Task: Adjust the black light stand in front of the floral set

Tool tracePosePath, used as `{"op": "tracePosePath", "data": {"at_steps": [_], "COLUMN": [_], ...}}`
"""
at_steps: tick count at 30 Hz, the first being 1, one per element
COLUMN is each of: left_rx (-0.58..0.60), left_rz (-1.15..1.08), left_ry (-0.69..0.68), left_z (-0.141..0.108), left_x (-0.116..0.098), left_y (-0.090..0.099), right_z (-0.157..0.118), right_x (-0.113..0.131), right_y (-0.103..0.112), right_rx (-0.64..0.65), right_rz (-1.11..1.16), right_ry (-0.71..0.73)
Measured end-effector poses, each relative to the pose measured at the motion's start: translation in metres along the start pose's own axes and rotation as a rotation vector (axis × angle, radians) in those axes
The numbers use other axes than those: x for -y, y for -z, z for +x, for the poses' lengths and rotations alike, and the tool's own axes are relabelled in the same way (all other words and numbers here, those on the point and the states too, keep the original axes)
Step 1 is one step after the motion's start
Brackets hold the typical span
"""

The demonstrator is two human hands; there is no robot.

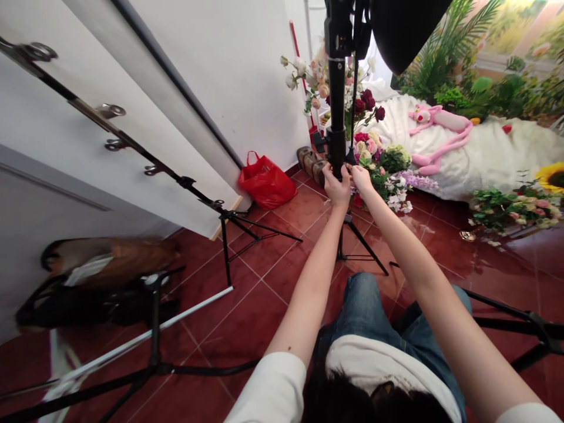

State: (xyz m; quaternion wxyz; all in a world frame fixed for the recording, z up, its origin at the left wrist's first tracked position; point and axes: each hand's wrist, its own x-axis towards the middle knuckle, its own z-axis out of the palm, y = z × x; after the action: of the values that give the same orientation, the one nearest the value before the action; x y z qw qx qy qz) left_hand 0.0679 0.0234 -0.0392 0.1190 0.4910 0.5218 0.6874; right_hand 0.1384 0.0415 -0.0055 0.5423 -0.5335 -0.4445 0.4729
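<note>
A black light stand (337, 100) rises in front of me, with a dark lamp head or softbox (408, 26) at its top. My left hand (337, 187) is closed around the stand's pole just below a collar with a knob (319, 141). My right hand (361, 179) is against the pole's right side, thumb and fingers pinched together. What it pinches is hidden or too small to name. A black cable (353, 100) hangs along the pole and ends near my right fingers. Below my hands, the tripod legs (368, 249) stand on red floor tiles (282, 252).
Artificial flowers (374, 144) crowd behind the stand. A pink plush toy (445, 126) lies on white fabric (476, 158). A red bag (267, 182) sits by the wall. Other tripod legs (524, 326) reach in at right, another stand (154, 329) at left near a brown bag (123, 258).
</note>
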Motion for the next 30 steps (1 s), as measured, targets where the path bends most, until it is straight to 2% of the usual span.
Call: {"op": "tracePosePath", "data": {"at_steps": [4, 9, 17, 21, 24, 26, 30], "left_rx": [0.006, -0.010, -0.009, 0.030, 0.047, 0.043, 0.030], "left_rz": [-0.018, -0.007, 0.015, -0.017, -0.056, -0.051, -0.038], "left_ry": [-0.003, -0.020, -0.043, -0.009, 0.014, -0.011, -0.040], "left_z": [0.000, -0.001, -0.001, 0.000, 0.001, 0.001, 0.001], "left_x": [0.001, 0.000, 0.007, 0.006, 0.003, 0.001, 0.000], "left_y": [-0.001, 0.001, -0.001, -0.003, -0.002, -0.001, 0.001], "right_z": [-0.010, -0.015, 0.003, 0.018, 0.018, 0.008, -0.039], "right_x": [-0.008, -0.014, -0.023, -0.023, -0.019, -0.015, -0.007], "right_y": [-0.006, -0.022, -0.026, -0.028, -0.023, -0.014, 0.021], "right_rx": [0.059, 0.109, 0.113, 0.047, -0.013, -0.024, 0.068], "right_rz": [0.293, 0.445, 0.494, 0.464, 0.360, 0.288, 0.245], "right_ry": [-0.098, -0.051, 0.004, -0.014, -0.088, -0.149, -0.149]}}
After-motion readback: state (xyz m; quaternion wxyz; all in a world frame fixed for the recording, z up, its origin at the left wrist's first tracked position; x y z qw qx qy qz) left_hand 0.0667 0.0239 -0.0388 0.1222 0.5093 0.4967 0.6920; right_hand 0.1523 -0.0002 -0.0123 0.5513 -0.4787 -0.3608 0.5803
